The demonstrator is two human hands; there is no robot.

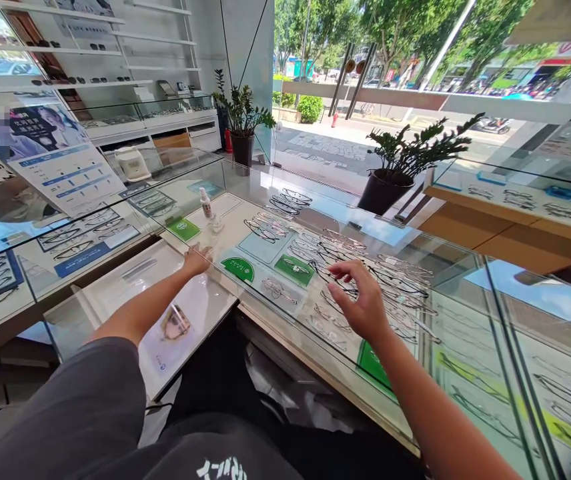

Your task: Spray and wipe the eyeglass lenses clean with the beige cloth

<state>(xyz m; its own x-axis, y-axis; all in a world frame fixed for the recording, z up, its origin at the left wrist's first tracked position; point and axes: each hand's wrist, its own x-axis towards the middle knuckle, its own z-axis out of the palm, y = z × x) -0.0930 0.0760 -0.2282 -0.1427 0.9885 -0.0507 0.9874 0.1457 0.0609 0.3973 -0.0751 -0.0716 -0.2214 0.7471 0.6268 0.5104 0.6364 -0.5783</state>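
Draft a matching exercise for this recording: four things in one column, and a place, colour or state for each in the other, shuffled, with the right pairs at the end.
Things
1. Left hand
2. Right hand
3. Spray bottle
4. Plant pots

Places, colours, states
A. White, with a nozzle on top
B. Over the spread of eyeglasses, thumb and forefinger apart
C. Dark, with leafy green plants growing in them
D. Near a green card, the forearm reaching forward

Right pairs: 1-D, 2-B, 3-A, 4-C
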